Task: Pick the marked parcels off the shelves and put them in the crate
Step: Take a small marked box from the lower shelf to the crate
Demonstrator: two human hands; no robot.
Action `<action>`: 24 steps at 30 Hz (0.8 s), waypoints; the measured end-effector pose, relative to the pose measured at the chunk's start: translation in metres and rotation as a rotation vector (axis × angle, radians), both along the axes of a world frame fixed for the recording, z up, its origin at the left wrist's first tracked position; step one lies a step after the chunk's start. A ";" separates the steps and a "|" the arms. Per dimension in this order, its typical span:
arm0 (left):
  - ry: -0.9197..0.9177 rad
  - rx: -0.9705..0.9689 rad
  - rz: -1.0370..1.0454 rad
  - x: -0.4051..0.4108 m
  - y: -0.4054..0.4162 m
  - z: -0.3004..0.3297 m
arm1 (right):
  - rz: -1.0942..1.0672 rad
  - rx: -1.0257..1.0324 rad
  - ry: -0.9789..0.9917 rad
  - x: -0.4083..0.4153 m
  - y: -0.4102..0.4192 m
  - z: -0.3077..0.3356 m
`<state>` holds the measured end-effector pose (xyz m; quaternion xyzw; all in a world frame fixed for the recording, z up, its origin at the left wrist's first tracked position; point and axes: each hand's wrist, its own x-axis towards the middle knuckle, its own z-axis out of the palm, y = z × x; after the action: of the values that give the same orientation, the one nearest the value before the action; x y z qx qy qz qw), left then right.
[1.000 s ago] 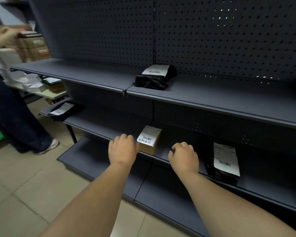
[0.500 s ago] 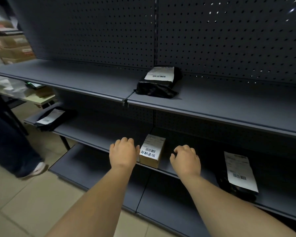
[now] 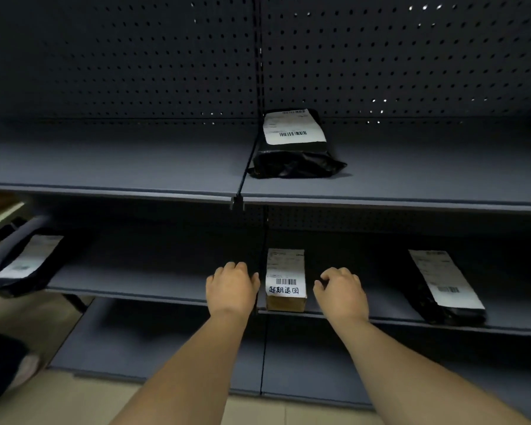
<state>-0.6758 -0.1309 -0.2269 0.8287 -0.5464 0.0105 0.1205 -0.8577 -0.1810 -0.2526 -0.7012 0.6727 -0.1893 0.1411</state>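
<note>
Empty, loosely curled left hand (image 3: 232,288) and right hand (image 3: 341,292), one brown box (image 3: 285,282), three black bags (image 3: 295,142).

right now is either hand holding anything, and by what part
Nothing is held: left hand and right hand flank the small cardboard box without gripping it.

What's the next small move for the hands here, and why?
Probably close both hands onto the sides of the small cardboard box and lift it. The left hand and right hand flank it on the middle shelf, fingers loosely curled, holding nothing. It alone shows handwritten marking on its label; the black bags' labels show none.
</note>
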 end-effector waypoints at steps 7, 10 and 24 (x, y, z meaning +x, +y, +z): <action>0.530 0.143 0.029 0.019 -0.022 -0.035 | -0.223 0.311 -0.349 0.027 -0.010 -0.023; 0.873 0.172 0.117 0.020 -0.032 -0.048 | -0.345 0.446 -0.591 0.034 -0.014 -0.032; 1.604 0.300 0.396 0.017 -0.057 -0.086 | -0.622 0.828 -1.167 0.045 -0.028 -0.071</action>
<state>-0.6588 -0.1876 -0.3127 0.6729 -0.1349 -0.6338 0.3568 -0.8128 -0.2089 -0.3235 -0.1577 0.6712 -0.2918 0.6629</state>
